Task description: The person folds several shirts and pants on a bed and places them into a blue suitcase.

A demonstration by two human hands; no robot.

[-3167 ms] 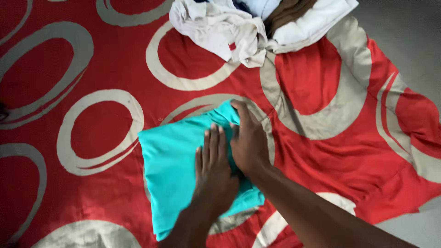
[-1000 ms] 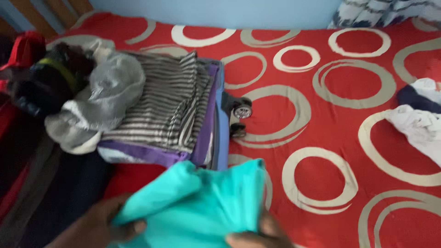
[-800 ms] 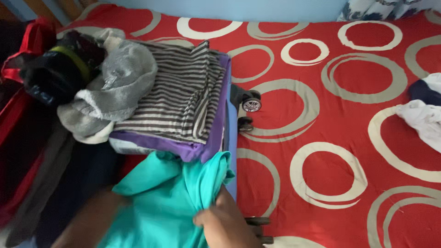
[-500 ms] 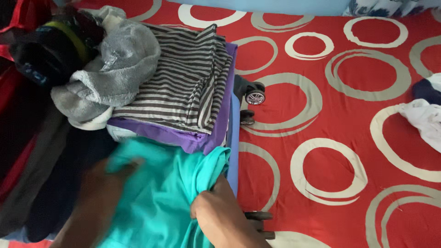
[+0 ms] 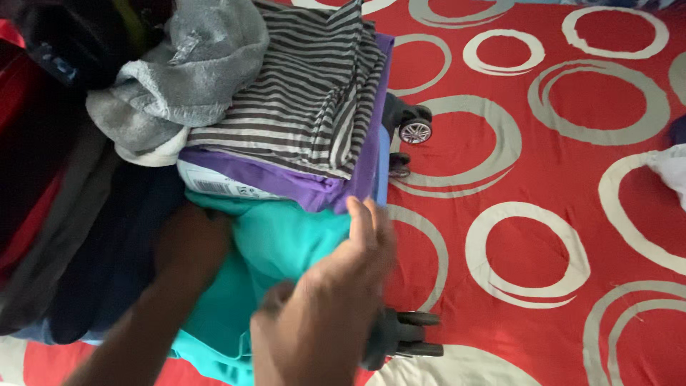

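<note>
My right hand [image 5: 336, 286] lies flat and open on the folded teal garment [image 5: 286, 243] in the suitcase [image 5: 382, 161], below the purple fold. My blurred left hand [image 5: 196, 246] presses its left edge, grip unclear. Best to press evenly so the folds hold.

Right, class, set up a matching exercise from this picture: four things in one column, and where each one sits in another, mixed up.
Things:
1. folded teal cotton garment
2. grey-and-white striped folded top
3. fluffy grey fleece garment
4. black suitcase wheel with silver hub

Places:
A. on the red circle-patterned bedsheet
B. on the purple folded cloth
C. under the right hand
D. left of the striped top

Pairs: 1-C, 2-B, 3-D, 4-A
</note>
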